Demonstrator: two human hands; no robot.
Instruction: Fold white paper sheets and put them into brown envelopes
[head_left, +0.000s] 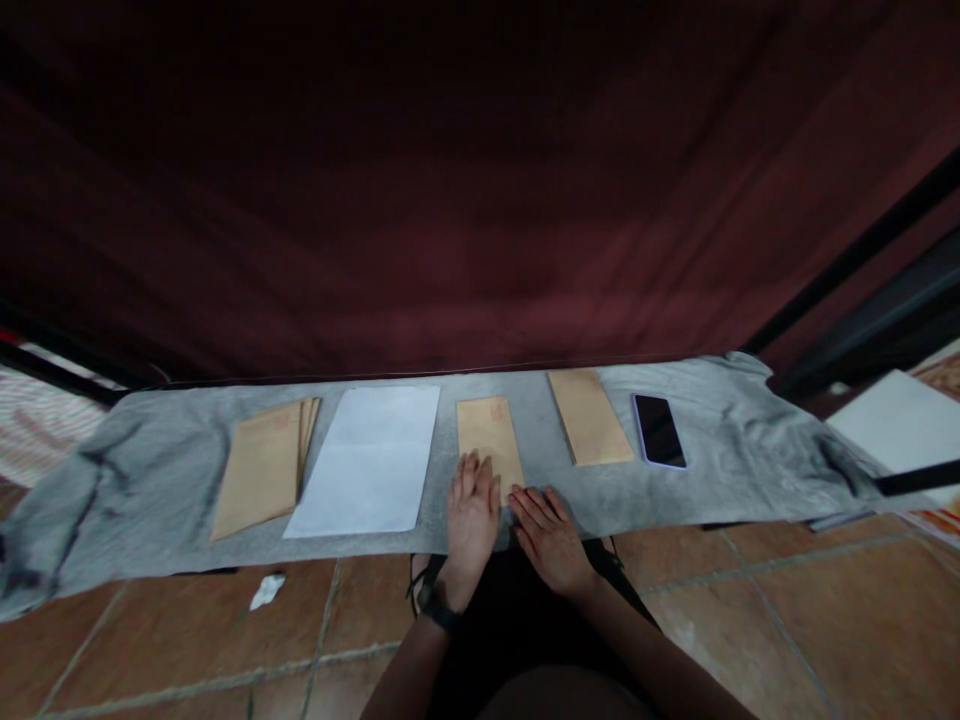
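A brown paper envelope (pixel 487 425) with a faint reddish print lies upright in front of me on the grey cloth. My left hand (pixel 474 500) rests flat over its lower left part, fingers stretched out. At its lower right edge, my right hand (pixel 547 535) lies with fingers spread, the tips by the envelope's corner. White paper sheets (pixel 367 460) lie left of my hands. Farther left is a fanned pile of brown envelopes (pixel 259 460). Another brown envelope or stack (pixel 590 418) lies to the right, slightly slanted.
A phone (pixel 660 431) with a dark screen lies right of the envelopes. The grey cloth (pixel 757 450) covers a narrow table against a dark red curtain (pixel 465 250). Black frame bars stand at both sides. A white scrap (pixel 267 591) is on the tiled floor.
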